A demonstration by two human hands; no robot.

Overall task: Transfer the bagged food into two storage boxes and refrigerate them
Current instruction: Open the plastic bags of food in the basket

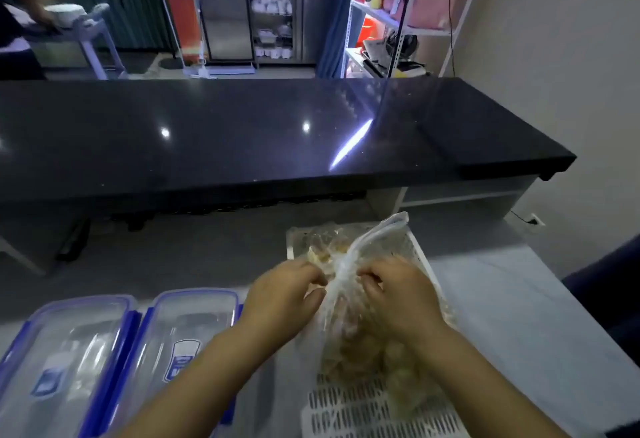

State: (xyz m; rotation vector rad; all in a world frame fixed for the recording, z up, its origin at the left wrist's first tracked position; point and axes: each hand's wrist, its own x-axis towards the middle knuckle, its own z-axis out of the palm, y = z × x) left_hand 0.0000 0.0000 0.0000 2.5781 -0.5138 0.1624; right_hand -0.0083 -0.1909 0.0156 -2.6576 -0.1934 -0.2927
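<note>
Basket [349, 410]: white, slotted pattern. Bag [360, 337] in basket: clear, tan contents. Near box [187, 326] and far box [65, 344], left of basket: clear, blue-trimmed. Counter [242, 139] beyond basket: glossy black.

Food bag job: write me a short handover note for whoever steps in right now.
Left hand: pinching the bag at its twisted neck.
Right hand: grip on the same neck, opposite side.
Bag lies in the white basket, full.
Left box and right box stand left of the basket, lids on.
Done: nothing transferred.
Left: open bag and boxes, fill both, refrigerate.
</note>
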